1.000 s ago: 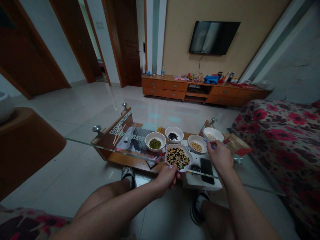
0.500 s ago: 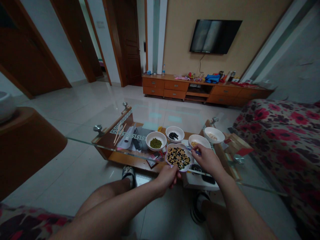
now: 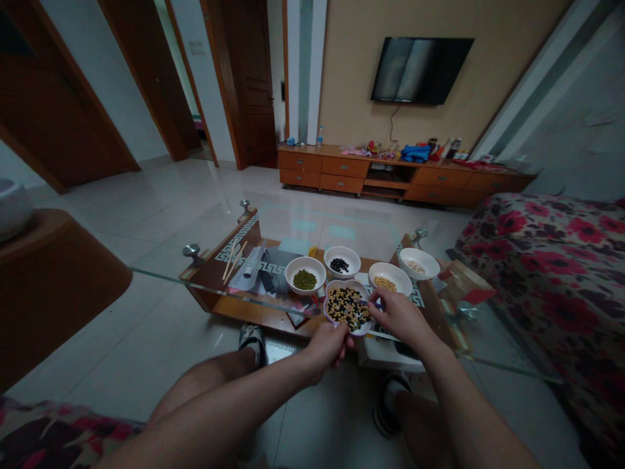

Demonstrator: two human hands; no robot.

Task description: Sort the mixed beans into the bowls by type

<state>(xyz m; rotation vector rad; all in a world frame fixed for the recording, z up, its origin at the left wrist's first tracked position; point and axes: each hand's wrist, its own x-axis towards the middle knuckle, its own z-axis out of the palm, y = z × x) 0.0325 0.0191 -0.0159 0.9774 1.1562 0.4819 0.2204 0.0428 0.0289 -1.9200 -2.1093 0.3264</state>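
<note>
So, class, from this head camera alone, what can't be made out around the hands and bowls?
Head view:
- Tool in right hand: fingers hide part of it; its tip is lost among the beans.
- Underside of mixed-bean bowl: hidden by left hand.
- Pale food in rightmost bowl: too small and dim to identify.

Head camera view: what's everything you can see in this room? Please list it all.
glass-topped coffee table: one, wood-framed, in front of the person
white bowls: four, on the table, with green beans, black beans, yellow beans and pale grains
mixed-bean bowl: one, white, with black and yellow beans, above the table
chopsticks: two, pale, at the table's left end
television: one, black, on the far wall
sideboard: one, orange-brown, below the television
floral sofa: one, red-flowered, at right
blue-handled utensil: one, blue, in the right hand
left hand: one, holding the mixed-bean bowl
right hand: one, beside that bowl
</note>
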